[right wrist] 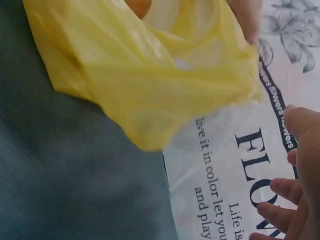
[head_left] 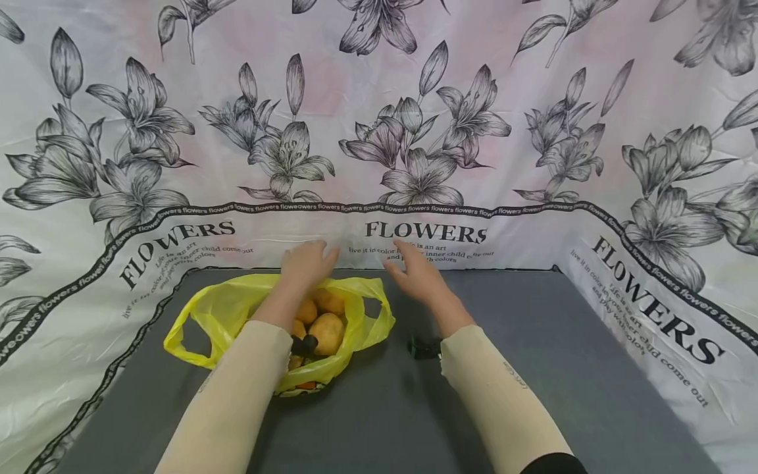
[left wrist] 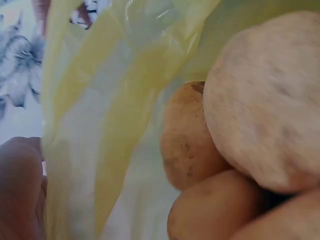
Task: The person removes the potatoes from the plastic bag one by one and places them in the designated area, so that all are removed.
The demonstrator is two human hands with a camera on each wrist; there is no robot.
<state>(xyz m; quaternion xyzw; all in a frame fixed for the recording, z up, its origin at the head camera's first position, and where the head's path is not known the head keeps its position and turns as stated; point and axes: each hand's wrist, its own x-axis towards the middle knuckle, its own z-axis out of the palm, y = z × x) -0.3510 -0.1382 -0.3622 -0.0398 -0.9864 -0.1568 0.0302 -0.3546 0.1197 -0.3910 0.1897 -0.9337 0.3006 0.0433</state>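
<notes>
A yellow plastic bag (head_left: 207, 306) lies with its mouth spread, and several potatoes (head_left: 329, 331) fill it. My left hand (head_left: 304, 266) reaches across the bag to its far side, and the forearm covers part of the potatoes. In the left wrist view that hand (left wrist: 20, 187) shows just past the edge of the bag (left wrist: 75, 150); whether it touches the plastic I cannot tell. Right of the bag, my right hand (head_left: 417, 273) hovers apart from it, holding nothing. Its fingers (right wrist: 280, 217) are spread in the right wrist view.
The bag stands on a dark grey table (head_left: 503, 316), left of its middle. White flower-printed sheeting (head_left: 284, 237) rises behind and along both sides of the table. Two bag handles (head_left: 189, 359) stick out, one to the left and one to the right.
</notes>
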